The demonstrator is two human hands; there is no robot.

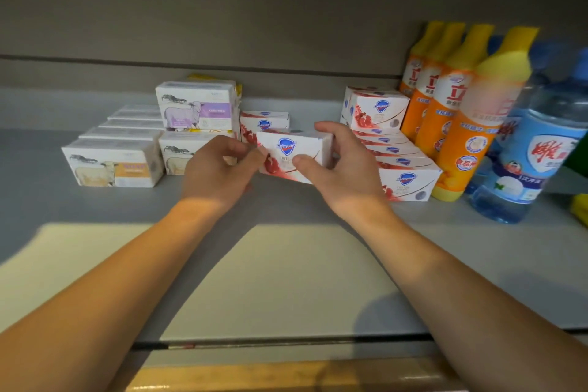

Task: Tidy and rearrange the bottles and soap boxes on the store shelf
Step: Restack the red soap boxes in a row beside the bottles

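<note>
Right now both hands are holding one white Safeguard soap box (294, 154) just above the grey shelf (286, 264), in the gap between the two groups of soap. The left hand (219, 169) is pinching its left end with curled fingers, and the right hand (342, 165) is gripping the right end, thumb on the front face and fingers over the top. Judging by this, the box is being placed; the next move is probably calling for squaring it, label forward, against a matching row. The carton is looking like smooth, glossy cardboard, crisp-edged and light. Just behind it another Safeguard box (264, 122) is sitting, and to the right a neat Safeguard row (404, 165) is running back. On the left, sheep-print boxes (114, 165) are lying flat, one purple box (199, 106) stacked higher. Farther right, orange bottles (467, 137) with yellow caps and a clear blue bottle (528, 162) are standing upright, slick plastic.
</note>
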